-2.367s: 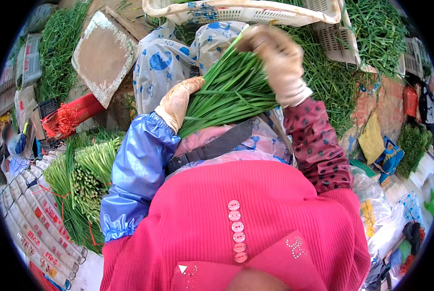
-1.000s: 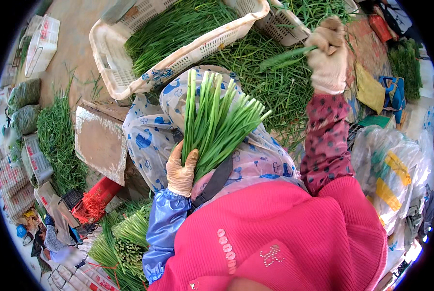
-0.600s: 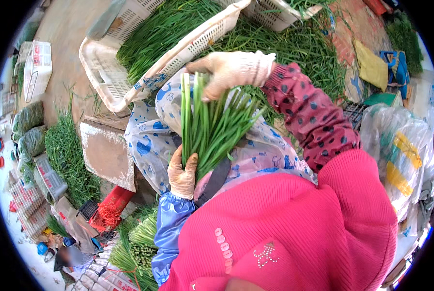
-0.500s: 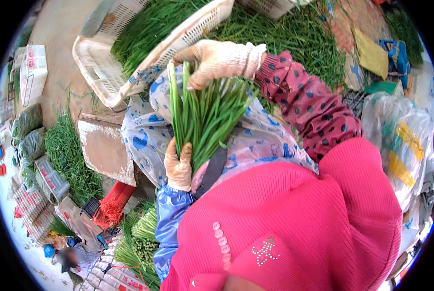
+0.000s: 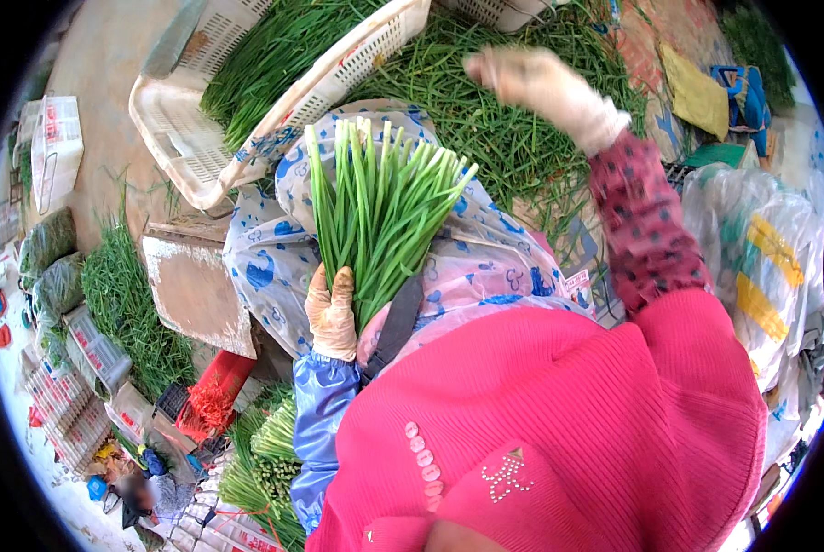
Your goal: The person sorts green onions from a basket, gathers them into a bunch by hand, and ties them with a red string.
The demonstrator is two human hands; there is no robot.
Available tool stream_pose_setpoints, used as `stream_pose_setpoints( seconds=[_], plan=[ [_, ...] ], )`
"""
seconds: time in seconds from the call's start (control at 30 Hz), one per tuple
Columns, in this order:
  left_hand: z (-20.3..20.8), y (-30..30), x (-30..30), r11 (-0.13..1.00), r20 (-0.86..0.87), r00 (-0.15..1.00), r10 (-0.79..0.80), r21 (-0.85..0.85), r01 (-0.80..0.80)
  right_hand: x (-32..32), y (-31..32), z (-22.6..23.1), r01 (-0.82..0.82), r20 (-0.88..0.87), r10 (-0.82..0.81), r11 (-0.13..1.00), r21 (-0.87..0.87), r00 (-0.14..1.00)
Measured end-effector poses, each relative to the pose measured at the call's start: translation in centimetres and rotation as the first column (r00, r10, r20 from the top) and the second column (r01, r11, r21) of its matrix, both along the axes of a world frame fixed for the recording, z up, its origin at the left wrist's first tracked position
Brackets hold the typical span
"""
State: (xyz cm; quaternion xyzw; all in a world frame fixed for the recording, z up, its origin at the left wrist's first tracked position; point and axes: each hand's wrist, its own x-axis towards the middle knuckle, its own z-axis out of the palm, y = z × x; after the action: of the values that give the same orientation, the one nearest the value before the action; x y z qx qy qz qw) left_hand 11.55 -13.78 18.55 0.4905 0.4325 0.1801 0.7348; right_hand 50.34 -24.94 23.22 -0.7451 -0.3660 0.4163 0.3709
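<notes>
My left hand [image 5: 333, 315], in a pale glove, is wrapped round the leafy lower part of a bunch of garlic chives [image 5: 384, 212]. Pale cut ends fan out at the top of the bunch, over the patterned plastic apron [image 5: 495, 248] on my lap. My right hand [image 5: 536, 83], also gloved, is away from the bunch, above loose green leaves [image 5: 485, 138] on the ground. Motion smears its fingers, and I cannot see anything held in them.
A white slatted crate [image 5: 182, 138] full of long greens tilts ahead of me. At left are a worn board [image 5: 195, 285], more greens [image 5: 126, 294] and a red bag [image 5: 218, 386]. Tied bunches [image 5: 278, 442] lie by my left elbow. Clear plastic wrap [image 5: 752, 248] stands at right.
My right hand has left the tops of the chives and swung right and forward. The left hand keeps hold of the bunch, whose cut ends now show in full.
</notes>
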Motion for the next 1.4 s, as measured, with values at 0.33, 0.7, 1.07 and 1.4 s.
stream_pose_setpoints(
  seconds=[0.33,0.7,1.07,1.4],
  plan=[
    [3.0,0.3,-0.2,0.999,0.118,0.993,0.001,-0.047,0.005,-12.7,0.9,-5.1,0.423,-0.907,0.135,0.851,0.312,0.398],
    [2.6,0.6,-0.8,0.994,0.119,0.992,-0.040,-0.098,0.052,-9.5,6.9,1.4,0.014,-0.520,0.185,0.935,0.356,0.834],
    [1.4,0.3,-0.9,0.987,0.087,0.993,-0.078,-0.135,0.089,-9.0,7.1,-0.1,-0.004,0.643,-0.117,0.983,0.184,0.757],
    [1.9,0.1,-0.8,0.990,0.127,0.991,-0.051,-0.127,0.068,-7.0,-4.1,-8.6,-0.217,-0.627,0.294,0.956,0.199,0.721]
  ],
)
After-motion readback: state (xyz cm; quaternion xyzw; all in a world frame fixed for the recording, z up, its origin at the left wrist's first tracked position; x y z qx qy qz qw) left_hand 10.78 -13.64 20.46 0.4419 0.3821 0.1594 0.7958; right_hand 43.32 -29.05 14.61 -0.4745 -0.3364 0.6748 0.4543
